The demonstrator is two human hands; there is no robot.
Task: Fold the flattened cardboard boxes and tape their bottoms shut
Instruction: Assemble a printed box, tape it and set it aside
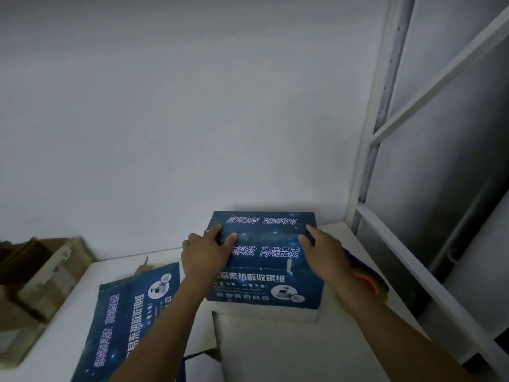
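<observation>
A dark blue printed cardboard box [265,274], folded into shape, stands on a white block [275,343] on the table. Its two upper flaps are closed and meet in a seam across the top. My left hand [205,253] presses on the left end of that seam with fingers spread. At the right end of the seam my right hand [322,250] presses in the same way. A glossy strip runs along the seam between the hands; whether it is tape I cannot tell. A flattened blue box [126,315] lies on the table to the left.
Brown cardboard boxes [46,277] are stacked at the far left edge. An orange and blue object [370,283] lies partly hidden under my right forearm. The white table [355,340] ends at a white wall behind and a metal frame [366,150] on the right.
</observation>
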